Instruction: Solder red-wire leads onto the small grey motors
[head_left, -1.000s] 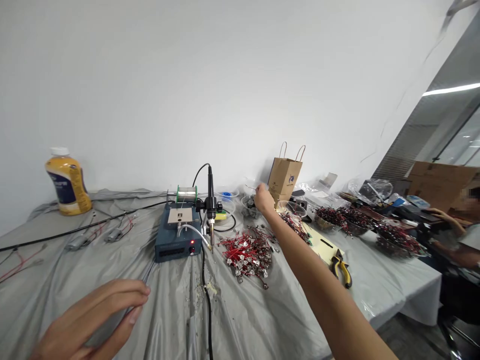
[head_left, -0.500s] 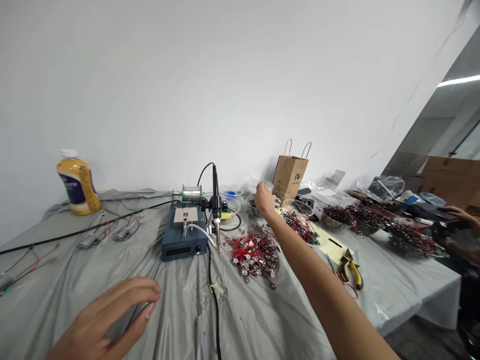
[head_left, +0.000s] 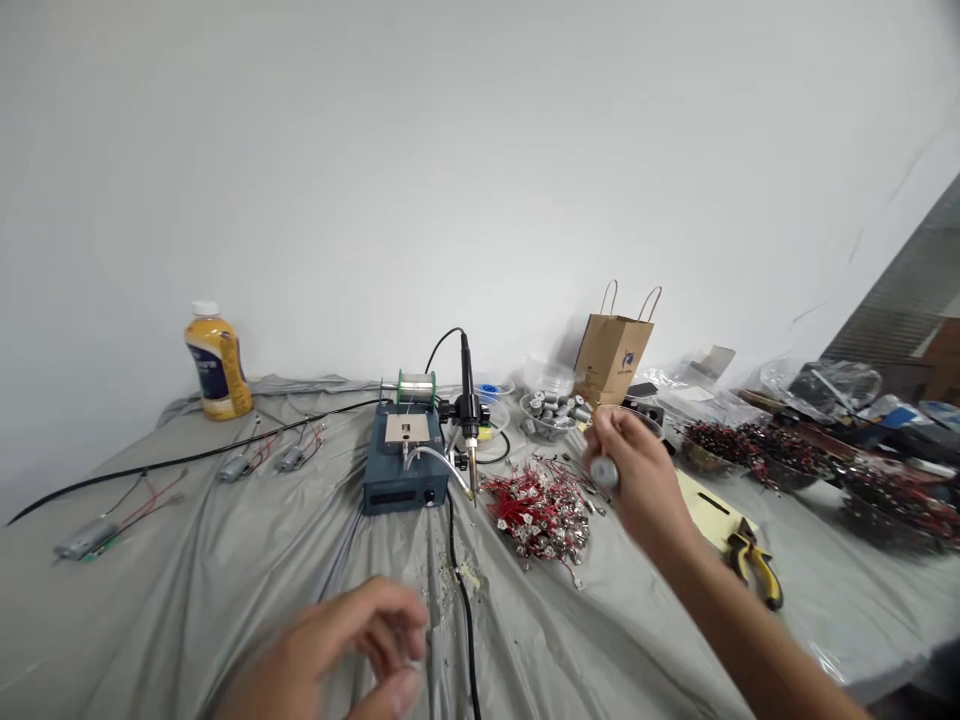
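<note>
My right hand (head_left: 634, 470) is closed around a small grey motor (head_left: 604, 472), above the right edge of a pile of red-wired parts (head_left: 540, 512). Low in the view, my left hand (head_left: 352, 650) is slightly blurred, its fingers curved and apart with nothing between them. Behind the pile stands a clear bowl of grey motors (head_left: 551, 412). A blue soldering station (head_left: 405, 470) carries a solder spool (head_left: 417, 388), and the black soldering iron (head_left: 469, 400) points down beside it.
Motors with wires (head_left: 86, 537) lie at the left, near a yellow bottle (head_left: 217, 368). A paper bag (head_left: 611, 358) stands at the back. Yellow-black pliers (head_left: 756, 568) and bowls of wired parts (head_left: 709, 448) are at the right. A black cable (head_left: 465, 600) crosses the front.
My right hand has come back from the bowl of motors with a motor in it. My left hand has moved right. The whole view has shifted left.
</note>
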